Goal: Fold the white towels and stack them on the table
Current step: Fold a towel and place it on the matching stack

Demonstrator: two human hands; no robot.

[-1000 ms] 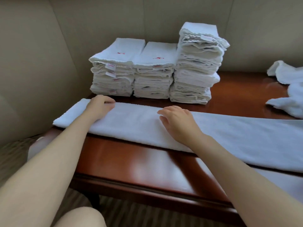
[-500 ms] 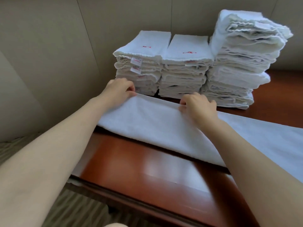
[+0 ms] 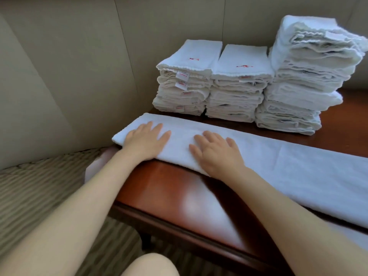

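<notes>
A long white towel (image 3: 278,166), folded lengthwise into a strip, lies across the glossy brown table (image 3: 169,192) and runs off to the right. My left hand (image 3: 145,141) lies flat on its left end with fingers spread. My right hand (image 3: 217,154) presses flat on the strip just to the right of it. Behind the towel stand three stacks of folded white towels: a left stack (image 3: 185,84), a middle stack (image 3: 237,86) and a taller right stack (image 3: 306,76).
A beige padded wall (image 3: 79,66) closes off the table's back and left side. Striped carpet (image 3: 29,196) lies below the table's left and front edges. My knee (image 3: 151,264) shows at the bottom.
Both hands let go of the towel's far edge, drew back toward me and now lie flat on the strip. The camera has shifted left and closer.
</notes>
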